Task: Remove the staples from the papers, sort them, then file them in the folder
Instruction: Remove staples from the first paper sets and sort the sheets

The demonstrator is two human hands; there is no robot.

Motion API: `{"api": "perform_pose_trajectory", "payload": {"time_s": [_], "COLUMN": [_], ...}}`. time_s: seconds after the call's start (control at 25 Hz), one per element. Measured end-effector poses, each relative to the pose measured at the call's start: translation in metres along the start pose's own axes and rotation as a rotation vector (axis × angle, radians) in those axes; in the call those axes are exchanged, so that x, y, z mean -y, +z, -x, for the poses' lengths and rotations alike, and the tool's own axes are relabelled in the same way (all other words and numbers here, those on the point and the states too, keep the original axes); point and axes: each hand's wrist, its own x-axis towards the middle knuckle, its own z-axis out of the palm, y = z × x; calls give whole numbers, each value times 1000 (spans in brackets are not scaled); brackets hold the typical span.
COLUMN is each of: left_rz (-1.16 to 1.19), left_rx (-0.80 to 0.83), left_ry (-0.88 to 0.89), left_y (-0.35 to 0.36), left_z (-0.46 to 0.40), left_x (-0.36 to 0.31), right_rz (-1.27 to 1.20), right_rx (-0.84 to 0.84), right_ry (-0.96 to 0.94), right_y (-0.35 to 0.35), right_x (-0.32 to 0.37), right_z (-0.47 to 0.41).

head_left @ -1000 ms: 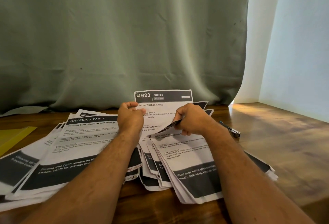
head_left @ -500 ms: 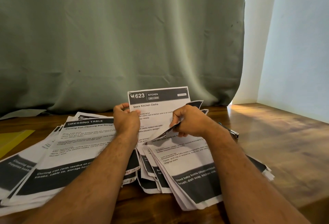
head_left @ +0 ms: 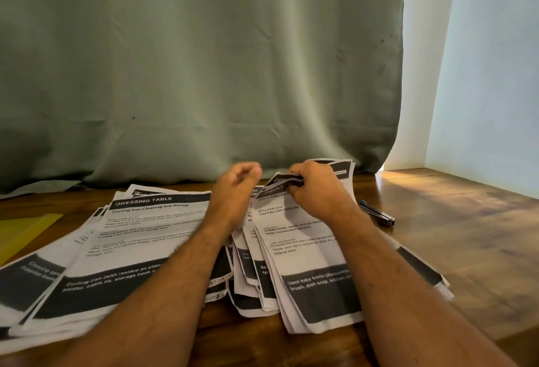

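green curtain (head_left: pixel 189 75) behind, wooden tabletop (head_left: pixel 466 250) below, papers (head_left: pixel 145 235) fanned across it; right hand (head_left: pixel 316 188) pinches the curled top corner of the right stack, left hand (head_left: pixel 237 184) hovers curled, holding nothing, staple remover (head_left: pixel 377 216) just right of the stack

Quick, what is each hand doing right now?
Left hand: fingers curled, holding nothing visible.
Right hand: grip pinching the folded top corner of the baby bottle papers.
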Motion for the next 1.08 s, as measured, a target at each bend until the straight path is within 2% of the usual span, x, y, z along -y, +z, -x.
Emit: {"api": "perform_pose_trajectory", "payload": {"time_s": [0.08, 0.12, 0.28, 0.44, 0.56, 0.72, 0.92, 1.08], "left_rz": [62, 76, 167, 237, 261, 300, 460, 452], "left_rx": [239, 286, 102, 66, 38, -53, -232, -285], "left_ry": [-5, 3, -79, -258, -302, -339, -362, -374], "left_y": [2, 4, 12, 5, 6, 8, 5, 3], "left_z": [4, 6, 4, 0, -3, -2, -8, -9], "left_x": [0, 1, -3, -1, 1, 0, -3, -2], "right_rz": [-51, -91, -206, -205, -242, -173, -105, -119], "right_rx": [-83, -117, -153, -199, -258, -230, -380, -477], "right_ry": [-25, -35, 3, 3, 17, -12, -347, -432], "right_y": [0, -1, -3, -4, -5, -2, -6, -8], "right_x": [1, 2, 5, 4, 3, 1, 1, 0], "right_z": [0, 0, 5, 5, 3, -1, 4, 7]}}
